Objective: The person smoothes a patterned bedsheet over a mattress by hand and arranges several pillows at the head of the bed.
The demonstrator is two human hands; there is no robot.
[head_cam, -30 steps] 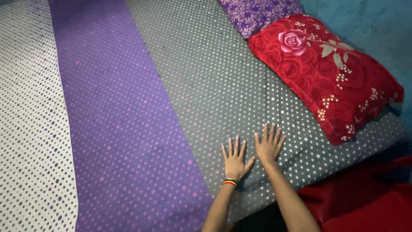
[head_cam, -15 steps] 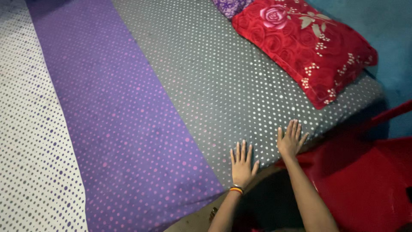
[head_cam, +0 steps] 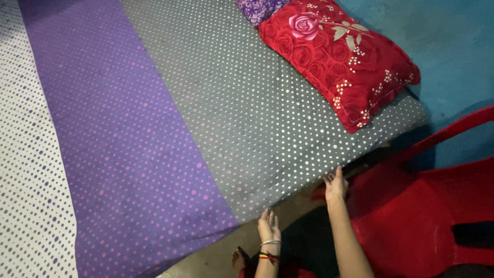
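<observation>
A dotted bedsheet with white, purple and grey stripes covers a mattress. My left hand rests at the sheet's near edge, fingers together, touching the hem; a bangle and coloured bands circle its wrist. Further right, my right hand touches the grey edge of the sheet where it hangs over the mattress side. Whether either hand pinches the cloth I cannot tell. A red rose-print pillow lies at the far right corner of the bed.
A purple patterned pillow sits behind the red one. A red plastic chair stands close at my right. The wall beyond is blue. A bare foot shows on the floor.
Both hands have slid off the top of the grey stripe down to the sheet's near edge and spread apart. The view has shifted, showing more of the red chair.
</observation>
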